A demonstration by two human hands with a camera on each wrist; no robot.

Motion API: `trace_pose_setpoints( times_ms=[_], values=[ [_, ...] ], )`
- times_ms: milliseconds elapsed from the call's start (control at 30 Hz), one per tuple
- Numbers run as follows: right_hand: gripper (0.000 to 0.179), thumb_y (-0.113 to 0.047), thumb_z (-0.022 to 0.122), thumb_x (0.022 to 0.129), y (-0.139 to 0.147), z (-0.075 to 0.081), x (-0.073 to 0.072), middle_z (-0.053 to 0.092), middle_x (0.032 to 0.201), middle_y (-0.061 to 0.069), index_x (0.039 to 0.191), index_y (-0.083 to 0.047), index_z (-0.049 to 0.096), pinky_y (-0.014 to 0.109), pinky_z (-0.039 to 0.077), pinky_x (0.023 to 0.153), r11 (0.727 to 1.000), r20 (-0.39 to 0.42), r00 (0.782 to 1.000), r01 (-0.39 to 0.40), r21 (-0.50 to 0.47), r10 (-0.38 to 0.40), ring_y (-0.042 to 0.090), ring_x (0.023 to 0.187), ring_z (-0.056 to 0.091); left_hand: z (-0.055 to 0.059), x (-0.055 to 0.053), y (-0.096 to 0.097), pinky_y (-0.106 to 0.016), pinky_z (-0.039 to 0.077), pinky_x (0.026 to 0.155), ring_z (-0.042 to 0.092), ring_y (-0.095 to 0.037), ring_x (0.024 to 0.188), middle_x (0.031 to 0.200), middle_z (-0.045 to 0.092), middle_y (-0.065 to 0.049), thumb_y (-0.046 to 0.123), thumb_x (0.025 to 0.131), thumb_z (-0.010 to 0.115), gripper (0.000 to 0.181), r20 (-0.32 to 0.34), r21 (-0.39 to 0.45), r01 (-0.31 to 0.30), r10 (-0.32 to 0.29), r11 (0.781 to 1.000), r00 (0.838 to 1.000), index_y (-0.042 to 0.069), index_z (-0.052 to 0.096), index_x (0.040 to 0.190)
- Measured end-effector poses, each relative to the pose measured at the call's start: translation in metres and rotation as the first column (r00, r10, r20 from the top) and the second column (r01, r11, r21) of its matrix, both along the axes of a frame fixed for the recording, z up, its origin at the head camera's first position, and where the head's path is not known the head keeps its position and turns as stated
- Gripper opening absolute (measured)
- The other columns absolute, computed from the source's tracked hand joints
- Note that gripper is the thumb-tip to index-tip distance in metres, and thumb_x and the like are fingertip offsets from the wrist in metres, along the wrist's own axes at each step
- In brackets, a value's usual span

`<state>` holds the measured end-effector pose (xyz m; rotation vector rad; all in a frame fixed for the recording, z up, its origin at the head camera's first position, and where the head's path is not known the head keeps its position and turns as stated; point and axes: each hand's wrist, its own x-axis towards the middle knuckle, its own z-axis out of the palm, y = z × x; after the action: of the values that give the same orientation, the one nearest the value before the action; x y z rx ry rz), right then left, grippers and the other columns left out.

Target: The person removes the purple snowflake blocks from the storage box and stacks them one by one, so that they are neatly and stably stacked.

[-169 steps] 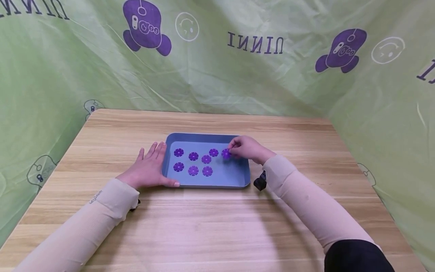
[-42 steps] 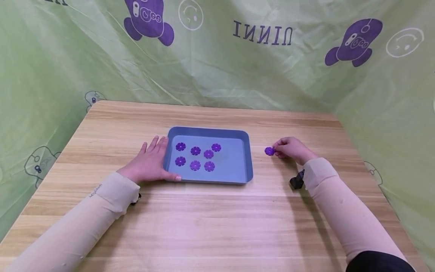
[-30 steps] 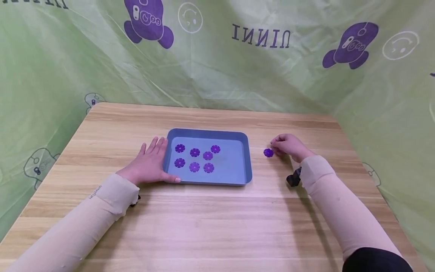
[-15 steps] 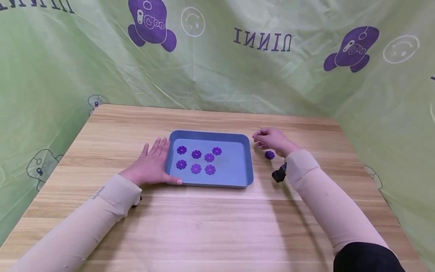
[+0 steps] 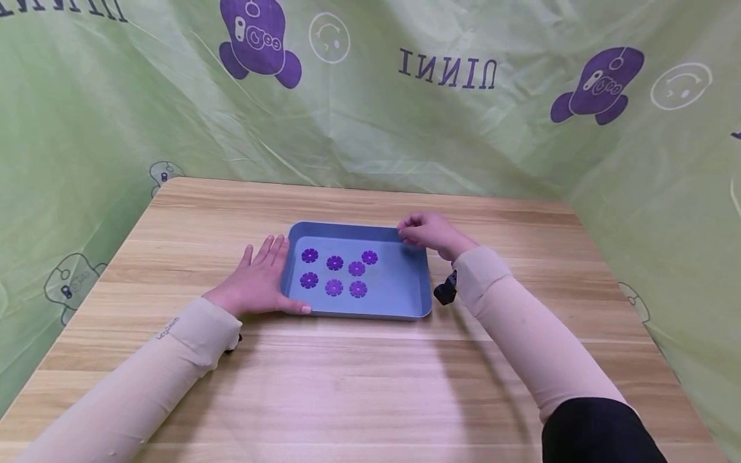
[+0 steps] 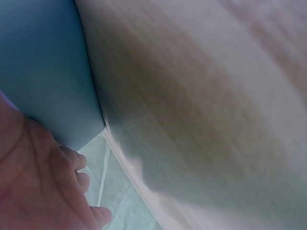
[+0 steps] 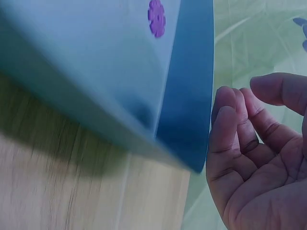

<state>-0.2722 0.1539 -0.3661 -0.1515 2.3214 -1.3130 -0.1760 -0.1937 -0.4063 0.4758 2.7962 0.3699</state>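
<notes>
Several purple notched flower-shaped discs (image 5: 357, 289) lie flat in the left and middle part of a shallow blue tray (image 5: 402, 289). Against the tray's left side, my left hand (image 5: 255, 283) rests with fingers spread and the thumb along the near edge. My right hand (image 5: 428, 233) hovers over the far right corner, fingers loosely bent and nothing between them. In the right wrist view, the thumb of that hand (image 7: 268, 158) stands apart from the fingers, beside the tray wall (image 7: 189, 72). The disc set down right of the tray is almost wholly hidden behind the right cuff.
The tray stands on a wood-grain table (image 5: 347, 386). A green printed cloth (image 5: 359, 128) hangs behind the table and along both sides. A small black device (image 5: 446, 290) is worn at the right wrist.
My right hand took a purple disc out of the tray, put it on the table to the right, let go, and came back left over the tray's corner. My left hand stayed put.
</notes>
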Motion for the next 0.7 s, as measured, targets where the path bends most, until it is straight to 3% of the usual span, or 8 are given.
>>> trace_pose_setpoints(
  times_ms=[167,400,700],
  values=[
    [0.026,-0.007,0.061,0.102,-0.013,-0.003,-0.001,0.064,0.108,0.014,0.123,0.006,0.064,0.045,0.053,0.094,1.000,-0.002,1.000,-0.025,0.007,0.025,0.029,0.103,0.063,0.001,0.000,0.001,-0.064,-0.009,0.120,-0.008,-0.043,0.155,0.168,-0.004,-0.029,0.085,0.070,0.070,0.150,0.001,0.005,-0.003,0.003,1.000,1.000,-0.011,-0.002,0.160],
    [0.023,-0.007,0.061,0.102,-0.023,-0.011,-0.003,0.065,0.111,0.019,0.120,0.005,0.065,0.034,0.054,0.083,0.998,-0.016,0.998,-0.062,0.028,0.063,0.024,0.098,0.062,0.002,0.000,0.002,-0.064,-0.009,0.120,-0.008,-0.043,0.155,0.168,-0.003,-0.029,0.085,0.071,0.070,0.149,0.010,0.006,-0.004,0.004,1.000,1.000,-0.011,-0.002,0.160],
    [0.021,-0.004,0.060,0.100,-0.037,-0.022,-0.004,0.065,0.095,0.009,0.116,0.007,0.067,0.029,0.054,0.073,0.993,-0.020,0.994,-0.104,0.051,0.105,0.018,0.085,0.062,0.000,0.000,0.000,-0.064,-0.009,0.120,-0.008,-0.044,0.155,0.169,-0.004,-0.028,0.085,0.069,0.071,0.151,-0.002,-0.002,0.003,-0.003,1.000,1.000,-0.010,-0.003,0.160]
  ],
)
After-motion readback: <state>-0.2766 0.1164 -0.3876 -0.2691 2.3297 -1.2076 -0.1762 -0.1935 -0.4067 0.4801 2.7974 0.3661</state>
